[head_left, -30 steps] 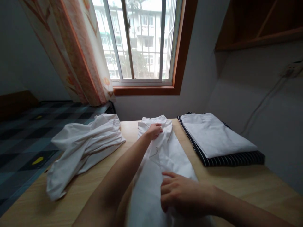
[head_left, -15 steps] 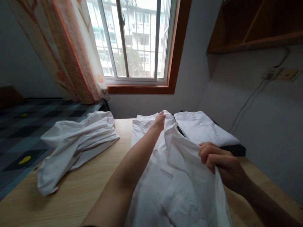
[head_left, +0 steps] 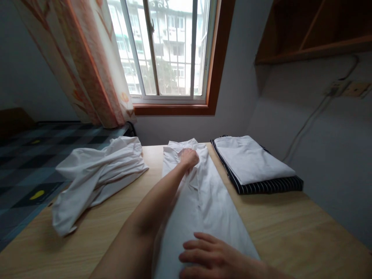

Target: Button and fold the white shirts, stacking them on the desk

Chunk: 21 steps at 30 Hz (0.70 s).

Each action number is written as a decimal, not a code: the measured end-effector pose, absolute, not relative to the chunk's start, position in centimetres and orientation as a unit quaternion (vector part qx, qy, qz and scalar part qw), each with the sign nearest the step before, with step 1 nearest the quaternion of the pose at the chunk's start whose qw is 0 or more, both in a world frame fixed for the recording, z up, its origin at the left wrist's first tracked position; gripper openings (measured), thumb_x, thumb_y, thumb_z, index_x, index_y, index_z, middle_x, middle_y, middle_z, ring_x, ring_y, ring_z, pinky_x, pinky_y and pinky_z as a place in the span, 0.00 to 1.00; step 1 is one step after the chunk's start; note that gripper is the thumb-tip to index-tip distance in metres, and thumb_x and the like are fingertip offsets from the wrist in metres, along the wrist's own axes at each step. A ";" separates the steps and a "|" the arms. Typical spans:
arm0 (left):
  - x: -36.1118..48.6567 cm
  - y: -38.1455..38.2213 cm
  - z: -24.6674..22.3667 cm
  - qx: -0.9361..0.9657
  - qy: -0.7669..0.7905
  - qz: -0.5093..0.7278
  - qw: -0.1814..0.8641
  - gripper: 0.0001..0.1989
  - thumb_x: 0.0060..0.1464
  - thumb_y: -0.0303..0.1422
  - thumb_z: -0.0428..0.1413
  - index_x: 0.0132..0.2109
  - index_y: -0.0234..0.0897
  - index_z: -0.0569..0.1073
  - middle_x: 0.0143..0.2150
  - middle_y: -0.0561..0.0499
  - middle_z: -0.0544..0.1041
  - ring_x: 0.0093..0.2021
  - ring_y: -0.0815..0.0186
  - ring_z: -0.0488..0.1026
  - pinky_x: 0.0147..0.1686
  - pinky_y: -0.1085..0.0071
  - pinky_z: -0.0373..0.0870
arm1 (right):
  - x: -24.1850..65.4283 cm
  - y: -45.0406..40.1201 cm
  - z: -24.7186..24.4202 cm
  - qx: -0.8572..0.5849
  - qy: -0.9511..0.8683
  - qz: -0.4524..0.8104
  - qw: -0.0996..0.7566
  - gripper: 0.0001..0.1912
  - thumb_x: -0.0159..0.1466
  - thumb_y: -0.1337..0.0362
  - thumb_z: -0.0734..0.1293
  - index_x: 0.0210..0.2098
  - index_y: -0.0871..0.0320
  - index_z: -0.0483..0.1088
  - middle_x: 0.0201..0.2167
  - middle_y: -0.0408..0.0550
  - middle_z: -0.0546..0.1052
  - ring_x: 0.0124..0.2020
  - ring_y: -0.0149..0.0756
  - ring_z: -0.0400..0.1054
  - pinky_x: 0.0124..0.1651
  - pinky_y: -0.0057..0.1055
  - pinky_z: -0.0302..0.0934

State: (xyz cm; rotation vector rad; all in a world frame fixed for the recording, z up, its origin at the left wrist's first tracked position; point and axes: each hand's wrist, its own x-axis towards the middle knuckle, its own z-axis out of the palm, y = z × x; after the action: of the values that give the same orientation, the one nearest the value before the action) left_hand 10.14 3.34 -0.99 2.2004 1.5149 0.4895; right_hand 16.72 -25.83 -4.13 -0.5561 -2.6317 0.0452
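Note:
A white shirt (head_left: 215,201) lies lengthwise on the wooden table, its collar end toward the window and its right side folded inward into a long strip. My left hand (head_left: 190,158) is closed on the cloth just below the collar; its fingertips are partly hidden. Near the shirt's lower end, my right hand (head_left: 207,255) is over the fabric with its fingers spread, holding nothing.
Right of the shirt, a folded white garment (head_left: 252,161) rests on a black striped one (head_left: 270,186). A crumpled white garment (head_left: 101,170) lies at the left, by the checked bed (head_left: 17,155). The wooden table (head_left: 308,228) ends near the right wall.
The shirt's right side has come over to the left and down flat. My left hand moved slightly left and nearer; my right hand let go of the edge and moved left and down.

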 end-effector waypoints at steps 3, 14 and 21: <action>11.0 3.0 -1.4 0.821 0.531 0.150 0.146 0.17 0.56 0.39 0.50 0.47 0.35 0.76 0.59 0.40 0.70 0.62 0.45 0.59 0.58 0.48 0.55 | 17.5 -26.1 -4.7 -0.217 -0.944 -0.053 0.245 0.09 0.71 0.60 0.58 0.46 0.54 0.66 0.43 0.43 0.75 0.47 0.32 0.66 0.61 0.36 0.53; 10.5 4.0 -1.5 0.811 0.563 0.154 0.049 0.23 0.55 0.35 0.49 0.58 0.35 0.68 0.62 0.40 0.66 0.58 0.50 0.64 0.54 0.57 0.62 | 17.0 -25.9 -9.2 -0.226 -0.925 0.126 0.278 0.29 0.72 0.48 0.42 0.20 0.55 0.50 0.13 0.35 0.52 0.17 0.28 0.48 0.26 0.29 0.49; 8.7 6.0 -0.6 0.824 0.541 0.172 -0.007 0.20 0.58 0.25 0.44 0.55 0.38 0.71 0.50 0.39 0.75 0.55 0.52 0.65 0.54 0.58 0.56 | 18.5 -25.4 -4.6 -0.273 -0.839 0.369 0.292 0.32 0.68 0.39 0.42 0.17 0.54 0.47 0.13 0.35 0.48 0.16 0.27 0.47 0.24 0.26 0.50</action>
State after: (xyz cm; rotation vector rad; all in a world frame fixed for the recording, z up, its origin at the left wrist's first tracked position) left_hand 8.69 5.99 -0.61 2.5982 1.7058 0.5413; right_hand 18.45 -25.44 -4.61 -0.7275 -2.2361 0.9821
